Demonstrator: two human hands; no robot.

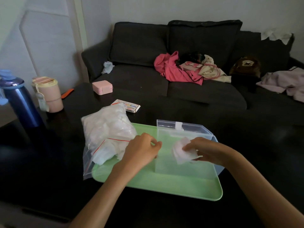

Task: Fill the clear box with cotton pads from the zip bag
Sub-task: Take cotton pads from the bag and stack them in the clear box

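A clear plastic box (174,163) with its lid up stands on a green tray (164,186). My right hand (202,151) holds a small stack of white cotton pads (181,152) over the box's open top. To the left lies the zip bag (105,135), stuffed with white pads, its red-lined mouth open and facing me, partly resting on the tray. My left hand (141,149) sits between bag and box, fingers curled against the box's left edge; whether it grips the edge is unclear.
On the dark table stand a blue bottle (21,102) and a pink cup (49,94) at the left, a pink case (102,88) and a small printed carton (130,106) behind the bag. A dark sofa (189,71) with clothes lies beyond.
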